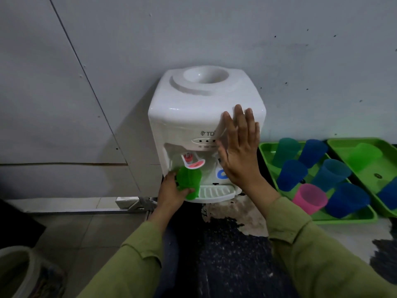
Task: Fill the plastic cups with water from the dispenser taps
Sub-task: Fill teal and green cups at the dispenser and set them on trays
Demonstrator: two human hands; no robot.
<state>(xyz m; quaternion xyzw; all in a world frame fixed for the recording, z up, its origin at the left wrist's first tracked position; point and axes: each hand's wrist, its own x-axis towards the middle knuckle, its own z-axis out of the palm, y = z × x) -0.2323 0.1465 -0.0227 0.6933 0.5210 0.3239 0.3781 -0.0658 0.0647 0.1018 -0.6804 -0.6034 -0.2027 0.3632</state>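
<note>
Step in hand, by judgement: positioning for a fill. Grips green cup [189, 181] in left hand [171, 191], fingers curled round it, just under red tap [193, 163] of dispenser [193, 108], above drip tray [214, 193]. Holds right hand [240, 155] flat, fingers straight, empty, before dispenser front, partly covering blue tap [222, 174]. Cannot confirm water flow. Calls next for pressing red tap lever, cup kept steady beneath. Notes further cups [292, 174] in green tray [348, 219] at right.

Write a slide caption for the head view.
Left hand holds a green plastic cup under the red tap of the white dispenser; right hand open.
</note>
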